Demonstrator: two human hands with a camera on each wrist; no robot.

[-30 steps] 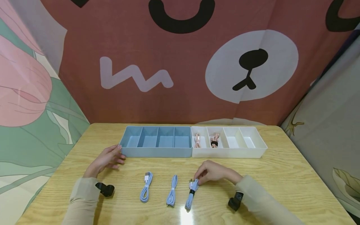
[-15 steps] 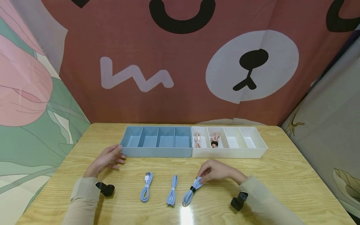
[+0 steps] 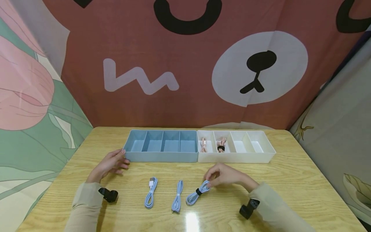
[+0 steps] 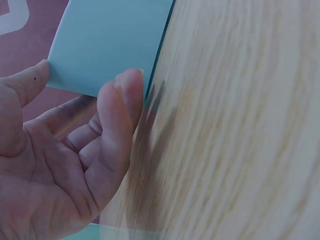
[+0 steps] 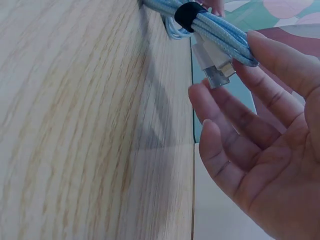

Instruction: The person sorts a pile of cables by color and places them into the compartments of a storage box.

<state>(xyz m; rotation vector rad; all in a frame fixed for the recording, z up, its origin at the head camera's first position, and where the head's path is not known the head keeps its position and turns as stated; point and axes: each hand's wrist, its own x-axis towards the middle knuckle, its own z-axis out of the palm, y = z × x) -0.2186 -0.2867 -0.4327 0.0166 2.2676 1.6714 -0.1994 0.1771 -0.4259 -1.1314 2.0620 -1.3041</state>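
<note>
My right hand (image 3: 224, 174) pinches one end of a coiled light-blue charging cable (image 3: 192, 196) between thumb and index finger. A black strap (image 5: 188, 16) binds its middle, and metal connectors (image 5: 216, 76) stick out under the pinched end in the right wrist view. The cable slants above the wooden table. My left hand (image 3: 110, 164) touches the left end of a blue divided box (image 3: 162, 157); in the left wrist view its thumb meets the box's edge and the other fingers are loosely bent. Two more coiled blue cables, one left (image 3: 150, 192) and one middle (image 3: 177, 196), lie between the hands.
A white divided box (image 3: 236, 158) adjoins the blue one. Its two left compartments hold pink cables, one plain (image 3: 204, 145) and one with a black strap (image 3: 221, 145). A patterned cloth (image 3: 185, 106) hangs behind the wooden table (image 3: 290, 187).
My right hand has shifted slightly right and lifted the strapped cable's near end, tilting the cable from steep to more sideways. The left hand and other cables have stayed put.
</note>
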